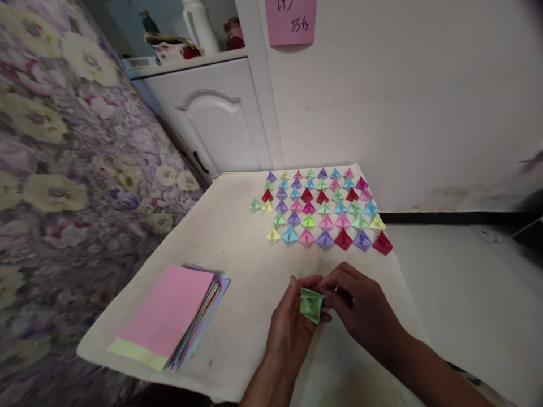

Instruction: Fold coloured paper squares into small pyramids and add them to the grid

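A small green folded paper piece (311,305) is held between my two hands above the front part of the table. My left hand (291,322) cups it from the left and below, with the fingers behind it. From the right, the pinched fingers of my right hand (360,299) grip its edge. The piece looks like a little open-topped box or boat with a raised middle. Beyond my hands, several rows of folded paper boats (326,238) in many colours stand on the table.
A cream-covered table (237,316) fills the middle. At its left lies a stack of coloured paper (169,308), pink on top. A floral curtain (85,169) hangs at the left. Behind are a white cabinet (212,118) and a wall with a pink note (292,25).
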The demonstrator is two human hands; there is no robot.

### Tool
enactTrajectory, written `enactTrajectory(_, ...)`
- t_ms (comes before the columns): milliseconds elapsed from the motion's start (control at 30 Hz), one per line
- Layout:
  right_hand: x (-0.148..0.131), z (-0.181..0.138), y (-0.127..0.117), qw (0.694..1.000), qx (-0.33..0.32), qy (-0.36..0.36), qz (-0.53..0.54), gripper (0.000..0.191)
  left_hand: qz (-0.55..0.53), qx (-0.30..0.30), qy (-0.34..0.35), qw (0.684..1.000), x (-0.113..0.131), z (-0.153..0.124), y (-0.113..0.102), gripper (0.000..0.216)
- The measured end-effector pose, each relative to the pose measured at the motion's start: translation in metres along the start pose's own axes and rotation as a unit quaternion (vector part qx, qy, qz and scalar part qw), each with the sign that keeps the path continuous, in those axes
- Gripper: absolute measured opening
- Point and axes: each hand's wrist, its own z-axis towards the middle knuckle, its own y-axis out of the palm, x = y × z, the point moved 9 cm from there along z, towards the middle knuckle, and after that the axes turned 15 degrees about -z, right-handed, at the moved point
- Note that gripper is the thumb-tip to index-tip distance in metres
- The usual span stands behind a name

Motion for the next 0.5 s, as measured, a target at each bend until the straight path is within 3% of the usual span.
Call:
enactTrajectory(200,-0.005,-0.001,-0.001,1.0,-0.004,-0.011,-0.003,0.014,0.01,0.003,0.008,1.0,0.0,0.002,-0.002,0.037)
enactTrajectory(500,-0.007,-0.005,0.011,0.995,-0.024,-0.025,-0.088,0.017,0.035,0.014,0.023,0.999,-0.001,0.001,-0.001,0.038)
